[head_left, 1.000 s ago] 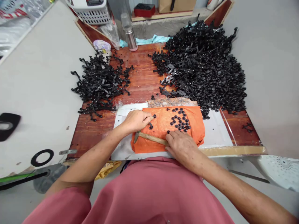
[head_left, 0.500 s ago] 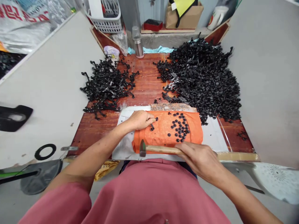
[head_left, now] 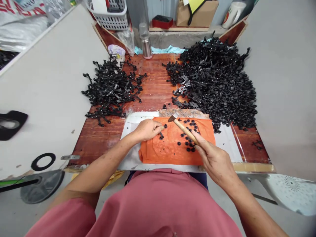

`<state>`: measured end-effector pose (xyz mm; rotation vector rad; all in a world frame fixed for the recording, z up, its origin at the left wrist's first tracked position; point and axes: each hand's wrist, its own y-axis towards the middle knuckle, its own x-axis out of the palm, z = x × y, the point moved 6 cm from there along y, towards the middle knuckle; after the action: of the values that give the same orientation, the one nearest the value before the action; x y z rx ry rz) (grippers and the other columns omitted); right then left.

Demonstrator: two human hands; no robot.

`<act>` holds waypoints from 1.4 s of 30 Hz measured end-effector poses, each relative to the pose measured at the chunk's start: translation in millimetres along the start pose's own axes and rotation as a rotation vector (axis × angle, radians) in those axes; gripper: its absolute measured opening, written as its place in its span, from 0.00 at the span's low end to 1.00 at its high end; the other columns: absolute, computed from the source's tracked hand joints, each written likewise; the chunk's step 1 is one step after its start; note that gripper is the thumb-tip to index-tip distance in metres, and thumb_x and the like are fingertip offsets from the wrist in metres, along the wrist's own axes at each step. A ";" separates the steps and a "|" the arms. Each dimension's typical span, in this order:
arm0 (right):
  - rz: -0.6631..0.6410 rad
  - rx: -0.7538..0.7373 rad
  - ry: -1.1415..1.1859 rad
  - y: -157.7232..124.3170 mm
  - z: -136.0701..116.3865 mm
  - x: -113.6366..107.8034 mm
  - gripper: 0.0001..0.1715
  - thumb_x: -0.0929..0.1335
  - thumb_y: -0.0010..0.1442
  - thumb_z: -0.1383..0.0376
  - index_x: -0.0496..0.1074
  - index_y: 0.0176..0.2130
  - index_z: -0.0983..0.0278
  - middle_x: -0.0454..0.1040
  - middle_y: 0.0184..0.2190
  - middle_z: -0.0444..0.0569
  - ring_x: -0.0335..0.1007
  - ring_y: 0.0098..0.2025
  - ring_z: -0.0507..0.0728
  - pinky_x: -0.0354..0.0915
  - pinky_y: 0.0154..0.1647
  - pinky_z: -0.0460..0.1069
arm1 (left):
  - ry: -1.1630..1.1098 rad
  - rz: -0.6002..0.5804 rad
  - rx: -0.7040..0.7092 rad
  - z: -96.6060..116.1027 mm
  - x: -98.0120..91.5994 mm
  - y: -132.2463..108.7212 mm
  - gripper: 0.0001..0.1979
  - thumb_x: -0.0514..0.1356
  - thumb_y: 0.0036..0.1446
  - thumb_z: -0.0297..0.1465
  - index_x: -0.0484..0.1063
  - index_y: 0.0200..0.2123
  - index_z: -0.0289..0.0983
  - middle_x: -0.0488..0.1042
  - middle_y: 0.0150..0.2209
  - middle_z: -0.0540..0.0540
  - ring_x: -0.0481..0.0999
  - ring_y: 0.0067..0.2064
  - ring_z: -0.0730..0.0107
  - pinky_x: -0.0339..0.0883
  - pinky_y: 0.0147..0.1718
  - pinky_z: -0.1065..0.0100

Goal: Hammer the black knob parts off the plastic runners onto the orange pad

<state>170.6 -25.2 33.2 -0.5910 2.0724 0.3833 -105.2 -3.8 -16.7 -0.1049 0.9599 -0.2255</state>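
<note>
An orange cloth [head_left: 177, 154] covers a pad at the table's front edge. My left hand [head_left: 148, 129] rests at the cloth's left side, its fingers pinched on a small black strap piece [head_left: 161, 135] with round button ends. My right hand [head_left: 214, 159] is wrapped round the wooden handle of a hammer [head_left: 184, 129]. The hammer's metal head is raised above the cloth, a little right of my left fingertips. Several loose black round buttons [head_left: 189, 142] lie on the cloth, some hidden behind the hammer handle and right hand.
A large heap of black pieces [head_left: 217, 79] covers the back right of the wooden table [head_left: 155, 82]. A smaller heap [head_left: 113, 85] lies left. Behind stand a steel flask [head_left: 146, 47], a grey basket [head_left: 111, 20] and a white mug [head_left: 233, 14]. Grey panels flank both sides.
My right hand has lifted the hammer from the cloth's front edge up and away, so its head is now near my left fingertips. My left hand has stayed almost in place.
</note>
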 end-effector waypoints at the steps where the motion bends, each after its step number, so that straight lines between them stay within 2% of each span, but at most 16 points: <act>1: 0.019 -0.009 0.003 -1.2 -2.9 -4.2 0.30 0.62 0.77 0.61 0.63 0.73 0.50 0.82 0.58 0.46 0.84 0.50 0.57 0.77 0.47 0.49 | -0.010 0.002 0.001 0.0 0.2 -0.1 0.20 0.55 0.67 0.40 0.73 0.24 0.38 0.76 0.24 0.49 0.67 0.26 0.71 0.49 0.29 0.67; 4: 0.069 0.014 0.008 -0.2 -5.1 -15.1 0.25 0.60 0.77 0.58 0.69 0.68 0.56 0.84 0.52 0.50 0.84 0.46 0.59 0.76 0.44 0.50 | -0.017 0.004 -0.001 0.2 0.0 -0.4 0.20 0.54 0.66 0.39 0.74 0.24 0.38 0.76 0.23 0.50 0.67 0.26 0.70 0.49 0.29 0.67; 6: 0.063 0.072 -0.029 4.9 -0.4 -16.5 0.22 0.59 0.77 0.56 0.76 0.57 0.58 0.85 0.41 0.50 0.83 0.39 0.59 0.72 0.35 0.50 | -0.015 0.001 -0.003 0.8 -0.4 -0.6 0.20 0.54 0.66 0.38 0.74 0.24 0.38 0.75 0.23 0.50 0.68 0.26 0.70 0.49 0.29 0.67; 8: -0.001 0.131 -0.071 12.0 7.3 -10.4 0.19 0.60 0.75 0.54 0.75 0.44 0.59 0.81 0.31 0.47 0.79 0.31 0.59 0.66 0.28 0.50 | -0.003 0.009 0.001 2.0 -1.4 -0.6 0.20 0.55 0.66 0.38 0.74 0.24 0.38 0.74 0.22 0.51 0.67 0.26 0.71 0.48 0.28 0.67; 10: -0.100 0.159 -0.079 18.1 14.8 1.0 0.14 0.62 0.73 0.55 0.71 0.41 0.58 0.78 0.27 0.45 0.76 0.27 0.59 0.63 0.26 0.50 | 0.024 0.015 -0.003 2.8 -2.4 -0.4 0.20 0.55 0.66 0.38 0.73 0.23 0.38 0.72 0.21 0.51 0.66 0.25 0.71 0.47 0.28 0.67; 12: -0.176 0.155 -0.066 21.4 19.2 11.4 0.10 0.64 0.71 0.58 0.72 0.45 0.59 0.78 0.28 0.44 0.76 0.26 0.58 0.64 0.26 0.49 | 0.048 0.010 -0.016 2.9 -2.7 -0.1 0.21 0.55 0.66 0.39 0.72 0.22 0.38 0.71 0.20 0.51 0.64 0.25 0.70 0.47 0.28 0.66; 14: -0.166 0.139 -0.077 21.6 19.2 13.8 0.17 0.65 0.70 0.61 0.73 0.55 0.60 0.83 0.34 0.46 0.79 0.30 0.59 0.67 0.29 0.49 | 0.054 0.001 -0.028 2.4 -2.4 0.1 0.22 0.55 0.67 0.40 0.71 0.21 0.38 0.70 0.20 0.51 0.63 0.25 0.70 0.47 0.28 0.66; 16: -0.079 0.103 -0.097 19.6 13.3 8.1 0.26 0.65 0.72 0.62 0.69 0.66 0.56 0.85 0.45 0.49 0.83 0.37 0.60 0.71 0.34 0.50 | 0.048 0.001 -0.031 1.5 -2.0 0.3 0.22 0.55 0.67 0.40 0.70 0.21 0.38 0.70 0.20 0.51 0.63 0.26 0.70 0.47 0.28 0.66; 19: 0.077 0.021 -0.131 15.8 -2.2 -3.8 0.29 0.62 0.76 0.60 0.64 0.73 0.52 0.82 0.57 0.51 0.84 0.45 0.60 0.74 0.39 0.50 | 0.028 -0.004 -0.015 0.7 -0.6 0.4 0.21 0.55 0.67 0.39 0.71 0.21 0.38 0.70 0.21 0.51 0.64 0.25 0.70 0.47 0.29 0.66; 21: 0.101 -0.004 -0.198 16.1 -9.2 -3.5 0.29 0.61 0.77 0.61 0.64 0.73 0.53 0.83 0.54 0.52 0.84 0.43 0.59 0.74 0.39 0.50 | 0.011 -0.006 -0.008 0.4 -0.1 0.4 0.21 0.55 0.67 0.38 0.72 0.22 0.38 0.71 0.21 0.51 0.65 0.25 0.70 0.47 0.29 0.66; 25: -0.028 -0.016 -0.397 21.5 -9.6 15.5 0.31 0.64 0.74 0.63 0.66 0.73 0.52 0.85 0.43 0.49 0.82 0.33 0.59 0.70 0.29 0.49 | 0.021 0.001 -0.034 -0.8 -0.3 0.2 0.21 0.55 0.67 0.40 0.72 0.22 0.38 0.72 0.21 0.49 0.65 0.25 0.69 0.46 0.29 0.66; 29: 0.061 -0.022 -0.391 20.8 -8.5 16.3 0.33 0.62 0.77 0.63 0.60 0.76 0.54 0.84 0.48 0.52 0.82 0.37 0.57 0.71 0.33 0.48 | 0.029 0.005 -0.040 -0.4 0.8 -0.4 0.21 0.55 0.68 0.40 0.73 0.24 0.38 0.75 0.24 0.48 0.68 0.26 0.68 0.48 0.30 0.66; 33: -0.053 -0.013 -0.462 19.6 -7.5 21.4 0.32 0.65 0.74 0.63 0.63 0.74 0.52 0.85 0.45 0.49 0.81 0.32 0.58 0.68 0.27 0.48 | 0.037 0.018 -0.032 -0.5 2.0 -1.8 0.21 0.55 0.68 0.40 0.73 0.23 0.39 0.75 0.23 0.49 0.67 0.26 0.69 0.48 0.29 0.65; 37: -0.002 -0.013 -0.427 22.5 -8.5 16.7 0.33 0.63 0.76 0.62 0.60 0.76 0.53 0.84 0.47 0.51 0.82 0.36 0.58 0.70 0.30 0.48 | 0.041 0.022 -0.023 -1.6 3.6 -2.8 0.21 0.54 0.68 0.40 0.72 0.24 0.39 0.75 0.23 0.49 0.68 0.26 0.69 0.49 0.29 0.66; 41: -0.093 -0.014 -0.472 24.8 -6.9 20.9 0.32 0.64 0.75 0.63 0.63 0.74 0.55 0.85 0.42 0.50 0.80 0.31 0.58 0.67 0.26 0.49 | 0.040 0.012 -0.037 -3.1 5.4 -3.8 0.21 0.54 0.68 0.40 0.72 0.25 0.38 0.75 0.24 0.48 0.70 0.27 0.68 0.50 0.30 0.66; 42: -0.082 -0.020 -0.465 24.9 -7.6 19.7 0.32 0.63 0.75 0.63 0.62 0.74 0.54 0.85 0.42 0.49 0.80 0.31 0.58 0.67 0.26 0.49 | 0.034 0.011 -0.040 -3.3 5.8 -4.1 0.21 0.54 0.68 0.40 0.72 0.24 0.38 0.75 0.24 0.48 0.70 0.27 0.68 0.51 0.30 0.66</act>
<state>142.5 -13.2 21.5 -0.5376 1.5970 0.4472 -105.3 -9.1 -22.4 -0.1333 0.9987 -0.1985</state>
